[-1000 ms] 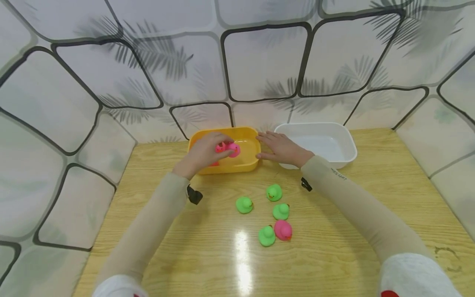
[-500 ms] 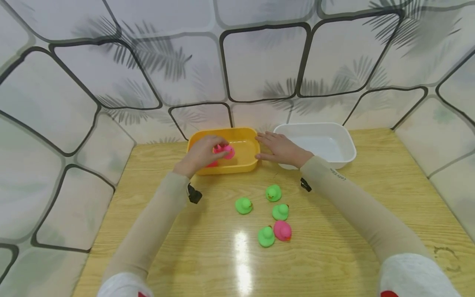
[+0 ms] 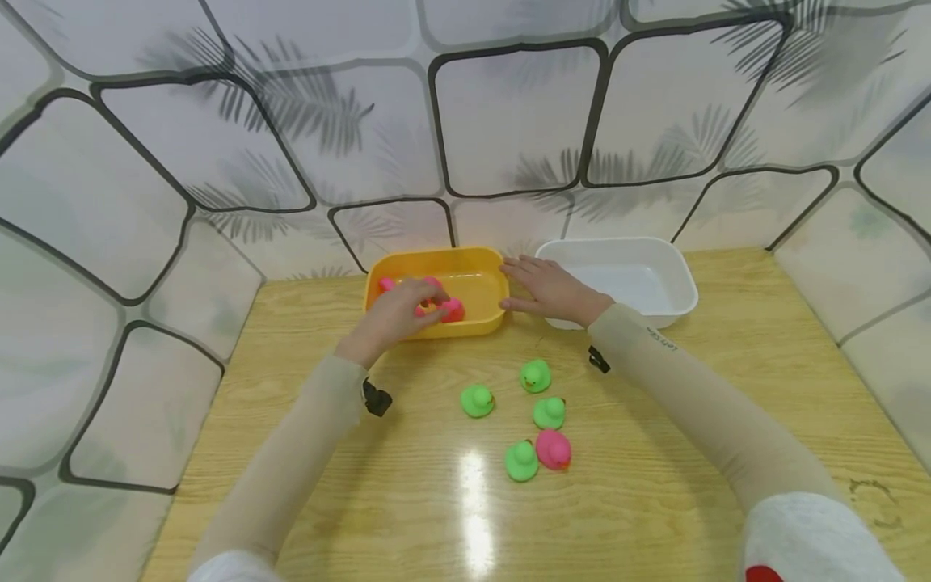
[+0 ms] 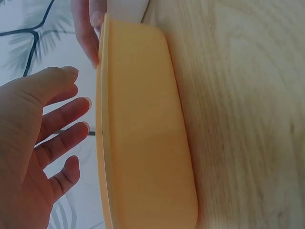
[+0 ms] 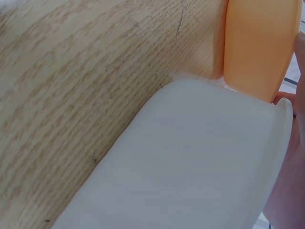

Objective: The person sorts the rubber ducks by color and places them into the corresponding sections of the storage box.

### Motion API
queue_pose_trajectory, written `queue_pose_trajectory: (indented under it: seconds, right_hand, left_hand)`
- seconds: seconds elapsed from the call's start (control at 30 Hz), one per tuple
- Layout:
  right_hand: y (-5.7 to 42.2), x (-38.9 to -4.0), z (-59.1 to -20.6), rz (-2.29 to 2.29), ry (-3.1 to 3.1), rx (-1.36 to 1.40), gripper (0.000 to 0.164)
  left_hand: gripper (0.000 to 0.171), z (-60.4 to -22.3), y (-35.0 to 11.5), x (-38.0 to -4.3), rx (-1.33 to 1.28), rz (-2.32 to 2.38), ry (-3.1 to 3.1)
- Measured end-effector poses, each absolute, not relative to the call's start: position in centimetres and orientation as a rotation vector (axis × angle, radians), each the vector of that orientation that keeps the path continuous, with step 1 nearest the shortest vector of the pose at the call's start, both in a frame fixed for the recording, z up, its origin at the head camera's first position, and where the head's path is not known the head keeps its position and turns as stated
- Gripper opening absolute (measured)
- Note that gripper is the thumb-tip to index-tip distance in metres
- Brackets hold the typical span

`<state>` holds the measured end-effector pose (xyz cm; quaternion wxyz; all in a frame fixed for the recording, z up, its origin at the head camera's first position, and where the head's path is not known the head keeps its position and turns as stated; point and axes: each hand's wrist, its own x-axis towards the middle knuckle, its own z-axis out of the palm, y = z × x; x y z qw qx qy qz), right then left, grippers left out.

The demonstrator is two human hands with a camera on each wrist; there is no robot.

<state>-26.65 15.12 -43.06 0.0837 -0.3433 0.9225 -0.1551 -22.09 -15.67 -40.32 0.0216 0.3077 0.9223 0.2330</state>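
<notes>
My left hand (image 3: 393,315) hovers over the near left part of the yellow tray (image 3: 476,326), close to a pink rubber duck (image 3: 452,309). Seen from the left wrist, its fingers (image 4: 64,117) are spread and loosely bent above the tray's rim, with nothing visible between them. More pink ducks lie in the tray, partly hidden by this hand. With fingers extended, my right hand (image 3: 554,291) touches the yellow tray's right rim, its palm over the left end of the white tray (image 3: 687,311).
On the table in front lie a green duck (image 3: 477,401), several more green ones, and a pink duck (image 3: 553,449) touching one of them. A patterned wall (image 3: 516,121) stands close behind both trays.
My left hand has moved slightly toward the tray's near side. Pink ducks in the tray now show in different places, one nearer the front rim. The right hand stays put.
</notes>
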Motion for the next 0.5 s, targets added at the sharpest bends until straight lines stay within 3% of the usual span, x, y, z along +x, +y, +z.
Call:
queue_pose_trajectory:
  seconds: [0.5]
  right_hand:
    - [15.0, -26.6, -42.8, -0.448, 2.757, -1.018, 0.079]
  left_hand:
    - [0.026, -40.8, -13.0, -16.6, 1.295, 0.786, 2.782]
